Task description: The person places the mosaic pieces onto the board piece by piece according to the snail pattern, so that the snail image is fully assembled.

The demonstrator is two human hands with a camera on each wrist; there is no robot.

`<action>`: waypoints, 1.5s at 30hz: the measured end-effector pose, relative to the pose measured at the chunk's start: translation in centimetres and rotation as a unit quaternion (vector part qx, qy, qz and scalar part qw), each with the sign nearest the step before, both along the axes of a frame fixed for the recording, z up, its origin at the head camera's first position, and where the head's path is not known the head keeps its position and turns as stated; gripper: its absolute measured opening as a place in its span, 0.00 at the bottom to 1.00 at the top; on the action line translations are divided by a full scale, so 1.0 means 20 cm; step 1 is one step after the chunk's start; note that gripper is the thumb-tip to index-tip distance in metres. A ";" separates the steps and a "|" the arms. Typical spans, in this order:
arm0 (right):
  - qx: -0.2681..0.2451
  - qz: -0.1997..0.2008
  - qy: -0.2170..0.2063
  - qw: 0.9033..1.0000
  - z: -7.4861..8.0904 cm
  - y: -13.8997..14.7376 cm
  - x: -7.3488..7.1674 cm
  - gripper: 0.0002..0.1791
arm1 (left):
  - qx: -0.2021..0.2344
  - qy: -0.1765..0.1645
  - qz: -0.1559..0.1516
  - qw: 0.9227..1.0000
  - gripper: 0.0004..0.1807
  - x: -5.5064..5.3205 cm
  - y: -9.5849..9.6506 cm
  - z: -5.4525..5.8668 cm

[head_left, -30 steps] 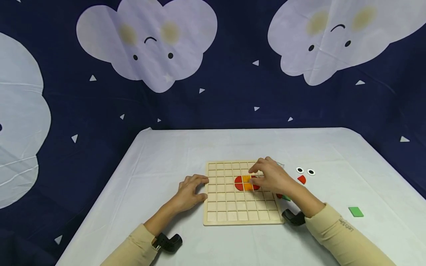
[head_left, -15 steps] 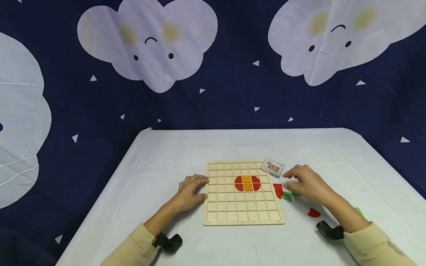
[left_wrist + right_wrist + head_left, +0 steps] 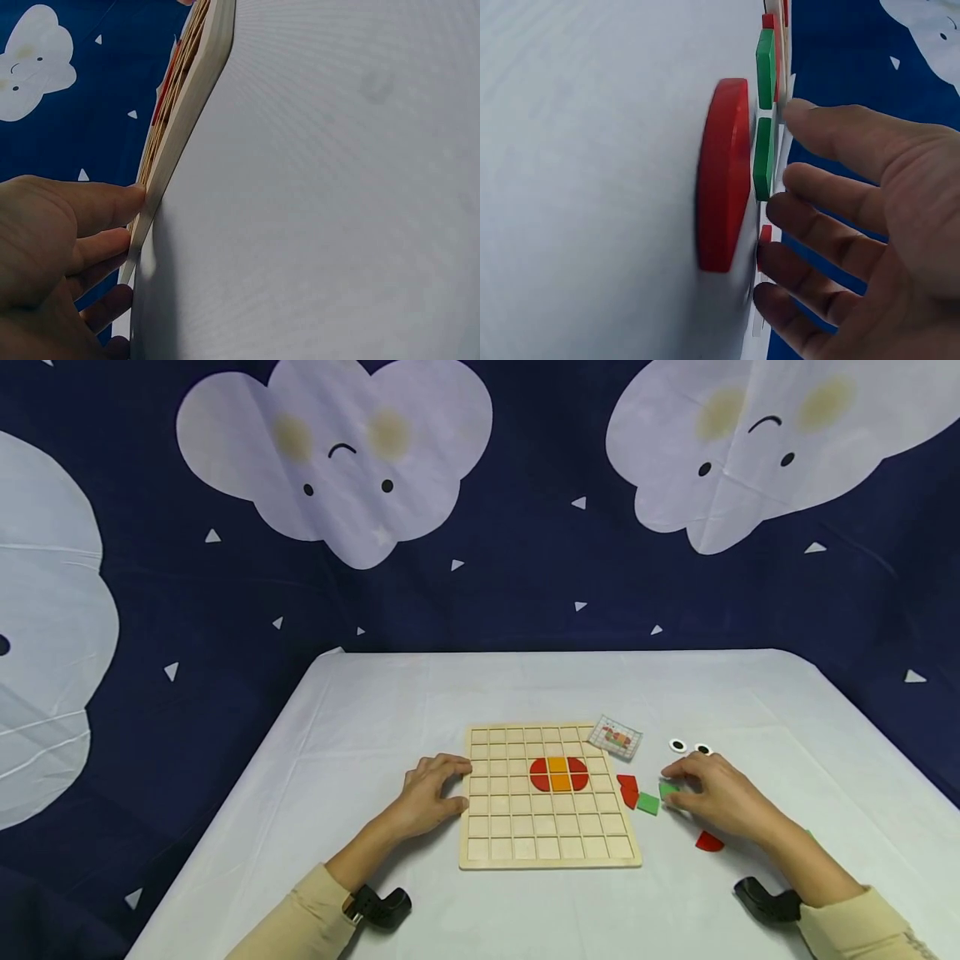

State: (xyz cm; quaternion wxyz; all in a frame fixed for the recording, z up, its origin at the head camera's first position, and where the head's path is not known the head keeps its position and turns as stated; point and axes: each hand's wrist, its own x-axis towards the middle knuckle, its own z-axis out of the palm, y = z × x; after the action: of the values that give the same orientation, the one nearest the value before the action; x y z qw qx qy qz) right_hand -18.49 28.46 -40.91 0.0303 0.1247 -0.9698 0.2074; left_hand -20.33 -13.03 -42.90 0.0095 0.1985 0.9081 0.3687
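The left hand point(image 3: 423, 800) is wide, thumb and fingers spread against the left edge of a wooden board point(image 3: 525, 824) on the bench point(image 3: 405, 693). Orange squares point(image 3: 559, 782) sit in it between rounded red pieces point(image 3: 539, 782). The right hand point(image 3: 723, 797), thumb and fingers parted, hovers at a green tile point(image 3: 667, 791) right of the board; whether it touches, I cannot tell.

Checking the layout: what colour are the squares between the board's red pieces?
Orange squares, clearest in head view.

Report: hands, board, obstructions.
Left hand touching left edge of board. Right hand at green piece, no grip visible. Six pieces seated in board. Picture card at board's far right corner.
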 end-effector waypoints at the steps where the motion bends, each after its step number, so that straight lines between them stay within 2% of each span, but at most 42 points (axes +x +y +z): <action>1: 0.001 0.002 -0.001 1.000 0.00 0.00 0.00 0.17 | 0.000 0.000 0.000 1.000 0.24 0.00 0.00 0.00; 9: 0.015 0.001 -0.017 1.000 0.00 0.01 0.00 0.15 | -0.003 0.000 0.003 1.000 0.24 0.00 0.00 0.00; 30: 0.019 0.006 0.004 1.000 -0.02 0.00 0.00 0.13 | -0.003 0.006 0.005 1.000 0.23 0.00 0.01 0.00; 38: -0.002 0.030 0.013 0.999 0.05 -0.11 -0.01 0.13 | -0.003 0.005 0.004 1.000 0.23 0.00 0.01 0.00; 45: -0.012 0.077 0.042 0.996 0.08 -0.28 -0.02 0.12 | -0.006 0.010 0.005 1.000 0.23 0.00 0.01 0.00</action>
State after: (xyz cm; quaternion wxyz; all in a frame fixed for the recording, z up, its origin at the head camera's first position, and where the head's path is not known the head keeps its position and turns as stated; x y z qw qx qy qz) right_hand -18.92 22.83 -39.27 0.0560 0.2070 -0.9527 0.2153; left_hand -20.37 -12.89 -42.94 -0.0003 0.1973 0.9114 0.3611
